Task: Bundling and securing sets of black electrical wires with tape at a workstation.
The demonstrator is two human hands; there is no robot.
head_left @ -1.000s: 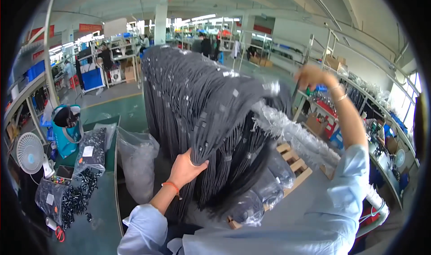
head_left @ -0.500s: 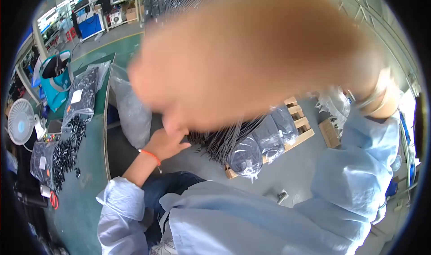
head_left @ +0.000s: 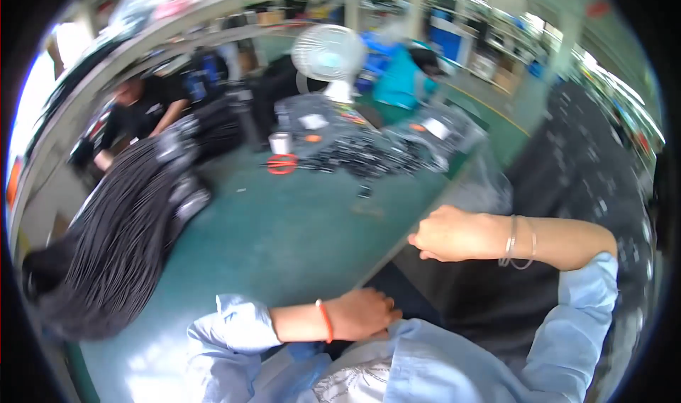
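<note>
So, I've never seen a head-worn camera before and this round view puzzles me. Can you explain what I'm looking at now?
There's no machine: these are a person's own bare hands, seen from a wide fisheye camera on their head, looking down. That lens bends straight edges. The left hand, below an orange wristband, is close to the body; the right hand is loosely closed near the edge of a green table. I can't see anything held in either. On the table lie a bundle of black cables, red-handled scissors and a pile of small dark parts. A white fan stands behind.
</note>
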